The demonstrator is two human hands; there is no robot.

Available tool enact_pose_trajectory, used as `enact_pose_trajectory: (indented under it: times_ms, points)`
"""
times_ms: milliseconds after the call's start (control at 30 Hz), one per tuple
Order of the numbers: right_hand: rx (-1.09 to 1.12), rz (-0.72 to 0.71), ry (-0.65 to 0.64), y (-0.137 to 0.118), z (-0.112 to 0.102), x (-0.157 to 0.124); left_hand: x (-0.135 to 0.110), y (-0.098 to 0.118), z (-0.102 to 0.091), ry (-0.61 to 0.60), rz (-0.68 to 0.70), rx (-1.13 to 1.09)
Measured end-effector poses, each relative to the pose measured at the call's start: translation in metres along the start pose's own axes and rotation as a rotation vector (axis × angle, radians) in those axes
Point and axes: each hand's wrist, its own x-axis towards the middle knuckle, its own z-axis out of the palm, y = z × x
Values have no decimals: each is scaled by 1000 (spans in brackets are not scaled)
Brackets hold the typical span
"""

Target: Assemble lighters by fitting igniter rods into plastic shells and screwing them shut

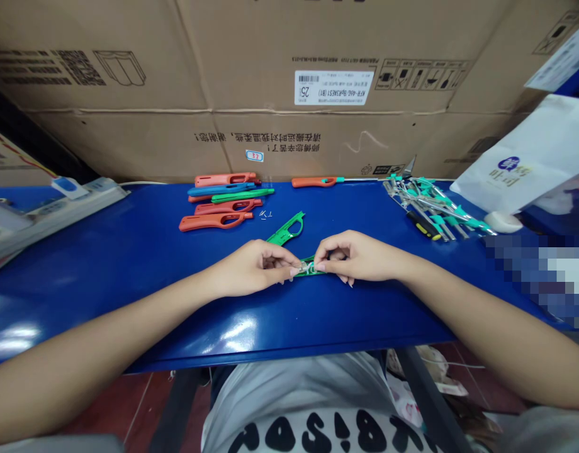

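An open green lighter casing half (307,275) lies on the blue table in front of me, with small white and metallic parts inside it. My left hand (264,269) pinches at its left end, thumb against forefinger. From the other side, my right hand (353,257) has its fingertips closed on the right end. The fingers cover much of the casing, so the exact small parts between them are hard to make out. Just behind lies the other green casing half (287,230), with its looped handle pointing away to the right.
At the back left lie several orange, blue and green lighter casings (216,220). An orange lighter with a metal tube (314,182) lies by the cardboard box (252,138). Metal tubes with teal pieces (435,201) and a black-yellow screwdriver (422,224) are at right; a power strip (95,198) left.
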Motion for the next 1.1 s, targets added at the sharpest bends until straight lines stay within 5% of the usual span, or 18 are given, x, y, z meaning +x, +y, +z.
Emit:
enact_pose_trajectory:
  times_ms: [1100]
  points:
    - [55, 35, 33, -5, 3, 1, 1, 3, 2, 21, 3, -13]
